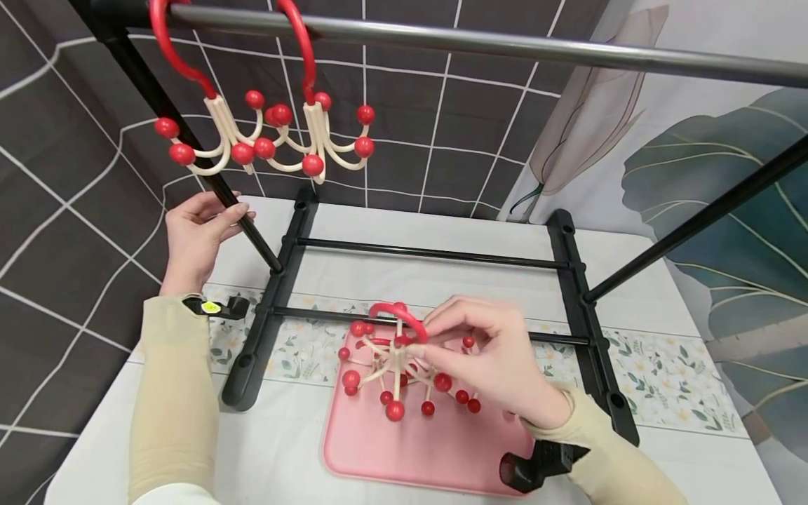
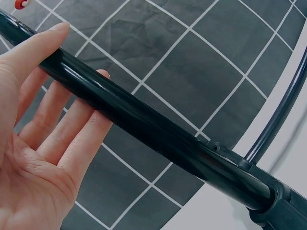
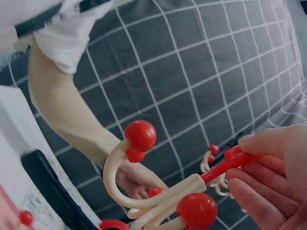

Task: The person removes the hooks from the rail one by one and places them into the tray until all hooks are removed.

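Observation:
My right hand [image 1: 489, 347] pinches the red hook of a multi-arm hanger [image 1: 396, 359] with thumb and fingers. Cream arms tipped with red balls spread below that hook, and the hanger [image 3: 184, 191] looks large in the right wrist view. Under it lies a pink tray [image 1: 379, 452] with more such hanger parts on it, partly hidden by the held one and my hand. My left hand [image 1: 197, 235] holds the slanting black post [image 2: 129, 110] of a rack, thumb on one side and fingers on the other.
Two like hangers, a left one [image 1: 222, 130] and a right one [image 1: 313, 130], hang by red hooks from the rack's top rail [image 1: 442, 45]. Black base bars [image 1: 429, 254] rest on the white table [image 1: 271, 449]. Dark grid cloth [image 1: 404, 105] stands behind, a leaf-print curtain [image 1: 726, 175] at right.

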